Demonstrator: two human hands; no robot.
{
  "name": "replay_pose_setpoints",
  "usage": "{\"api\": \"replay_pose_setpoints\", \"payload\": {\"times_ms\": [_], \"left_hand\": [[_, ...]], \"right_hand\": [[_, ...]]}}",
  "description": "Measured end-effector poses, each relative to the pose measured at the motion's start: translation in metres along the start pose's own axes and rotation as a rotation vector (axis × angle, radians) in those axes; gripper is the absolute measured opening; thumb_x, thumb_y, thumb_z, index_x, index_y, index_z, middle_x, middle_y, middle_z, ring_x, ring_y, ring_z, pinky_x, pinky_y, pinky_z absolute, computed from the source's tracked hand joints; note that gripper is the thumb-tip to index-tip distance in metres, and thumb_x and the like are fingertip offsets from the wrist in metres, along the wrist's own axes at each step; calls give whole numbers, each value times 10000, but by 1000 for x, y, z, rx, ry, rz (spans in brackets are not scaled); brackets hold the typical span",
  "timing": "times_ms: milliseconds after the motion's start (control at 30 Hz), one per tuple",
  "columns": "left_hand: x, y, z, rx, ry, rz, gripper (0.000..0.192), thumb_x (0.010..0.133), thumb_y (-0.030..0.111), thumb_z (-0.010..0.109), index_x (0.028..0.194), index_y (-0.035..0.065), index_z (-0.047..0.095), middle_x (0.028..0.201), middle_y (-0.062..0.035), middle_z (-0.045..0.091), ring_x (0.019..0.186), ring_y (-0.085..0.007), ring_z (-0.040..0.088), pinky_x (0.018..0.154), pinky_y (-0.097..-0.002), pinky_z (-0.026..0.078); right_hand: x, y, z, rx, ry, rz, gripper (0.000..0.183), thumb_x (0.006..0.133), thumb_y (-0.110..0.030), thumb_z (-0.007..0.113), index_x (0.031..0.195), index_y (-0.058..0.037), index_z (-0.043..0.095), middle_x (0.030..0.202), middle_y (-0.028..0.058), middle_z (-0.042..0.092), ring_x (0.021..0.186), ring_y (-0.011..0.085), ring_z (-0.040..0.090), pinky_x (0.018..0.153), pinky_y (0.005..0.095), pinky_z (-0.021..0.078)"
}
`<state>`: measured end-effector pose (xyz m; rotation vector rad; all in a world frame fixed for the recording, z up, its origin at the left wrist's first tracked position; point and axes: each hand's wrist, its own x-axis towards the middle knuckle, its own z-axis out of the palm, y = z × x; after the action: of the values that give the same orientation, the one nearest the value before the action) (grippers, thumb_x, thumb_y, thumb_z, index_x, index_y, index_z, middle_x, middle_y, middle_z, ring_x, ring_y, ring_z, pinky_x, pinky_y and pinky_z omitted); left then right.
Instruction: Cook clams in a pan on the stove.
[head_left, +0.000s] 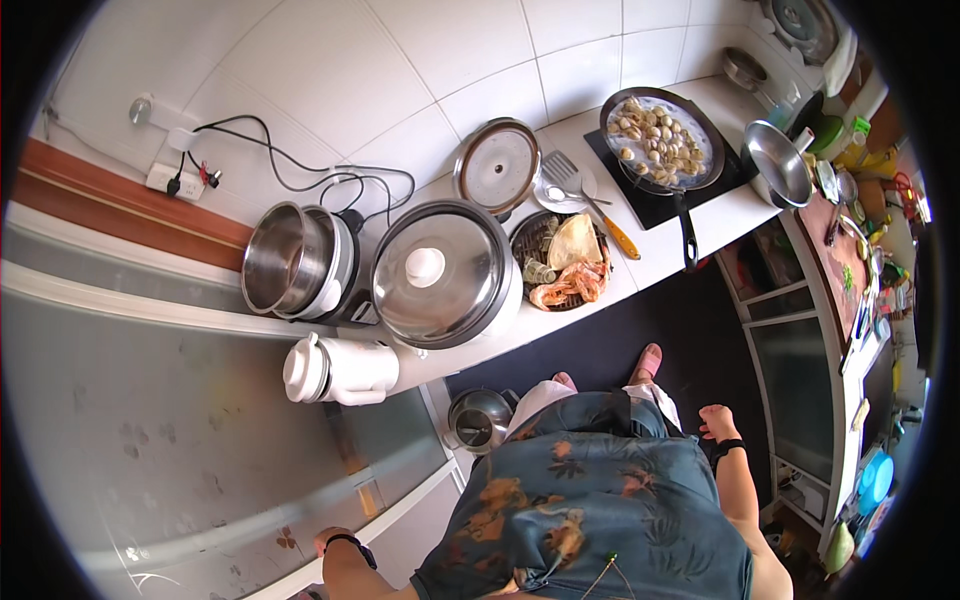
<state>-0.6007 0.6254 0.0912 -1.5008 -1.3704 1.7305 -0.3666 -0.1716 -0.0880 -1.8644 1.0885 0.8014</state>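
Note:
Low at the left, my left hand (324, 537) is partly hidden by its wrist and a black wristband, close to the frosted sliding door (225, 420); whether it touches the door or holds anything cannot be told. My right hand (718, 422) hangs beside my body above the dark floor, fingers curled, with no object visible in it. Ahead, a black frying pan (688, 225) of shellfish in bubbling liquid (660, 142) sits on a black cooktop (652, 211). A dark rack or basket holds shrimp (574, 283), a folded flatbread (574, 241) and wrapped bundles (538, 271).
A large lidded pot (450, 300), a round lid (498, 166), a slotted spatula (561, 171), steel bowls (274, 259) and a white thermos jug (364, 371) line the counter. A steel bowl (776, 161) stands right of the cooktop. A metal pot (480, 420) is low near my legs.

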Motion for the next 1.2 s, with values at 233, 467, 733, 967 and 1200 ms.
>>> {"api": "replay_pose_setpoints", "payload": {"times_ms": [233, 467, 733, 967, 1200], "left_hand": [[43, 29, 80, -130, 9, 224, 340, 817, 276, 511, 1128, 170, 601, 1224, -22, 543, 1118, -221, 520, 860, -450, 441], [33, 180, 73, -212, 62, 707, 312, 714, 257, 517, 879, 33, 657, 1006, -216, 598, 1007, -348, 552, 850, -400, 439], [-18, 246, -49, -676, -22, 920, 400, 840, 401, 487, 903, 24, 607, 801, -77, 657, 663, -189, 631, 554, -333, 484], [-182, 174, -149, -590, 498, 1166, 356, 785, 374, 524, 817, 46, 656, 816, -171, 631, 787, -335, 598, 736, -382, 469], [-370, 162, -213, -668, 670, 1560, 287, 812, 311, 572, 983, 87, 626, 918, -121, 637, 854, -282, 602, 737, -345, 470]], "right_hand": [[2, -19, 6, -47, -44, -3, 150, 793, -165, 563, 904, -73, 605, 719, 23, 563, 545, 162, 584, 397, 293, 477], [12, -30, 9, -89, -100, 9, 168, 805, -177, 591, 933, -74, 626, 775, 46, 607, 561, 160, 585, 418, 300, 491], [14, -44, 5, -81, -84, -12, 171, 811, -194, 591, 934, -81, 628, 789, 36, 619, 591, 155, 605, 427, 285, 494], [12, -38, 3, -79, -104, -20, 173, 813, -204, 590, 927, -83, 639, 772, 34, 628, 585, 147, 596, 438, 282, 495], [25, -43, -20, -91, -89, -86, 185, 819, -206, 597, 932, -63, 628, 766, 25, 620, 581, 127, 590, 445, 270, 498]]}}
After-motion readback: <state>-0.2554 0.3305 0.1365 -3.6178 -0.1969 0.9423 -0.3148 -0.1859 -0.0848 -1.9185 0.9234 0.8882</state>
